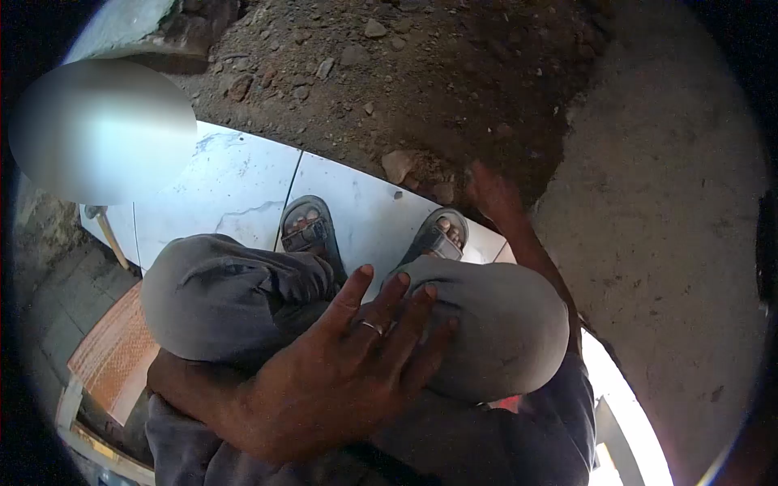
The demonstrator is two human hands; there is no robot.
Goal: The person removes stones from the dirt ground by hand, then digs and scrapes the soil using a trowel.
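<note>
My left hand is held over my lap with its fingers spread and a ring on one finger; nothing is in it. Beneath it are my bent knees in grey trousers. On the right, my right hand reaches down past my knee to the dirt at the edge of the white tiles. It is dark and blurred, and its fingers cannot be made out. Close to it lies a stone. My sandalled feet rest on the tiles.
A hammer-like tool with a wooden handle lies at the left, near an orange patterned piece. A large pale block stands at the upper left. Grey concrete floor stretches along the right. A blurred oval covers part of the left.
</note>
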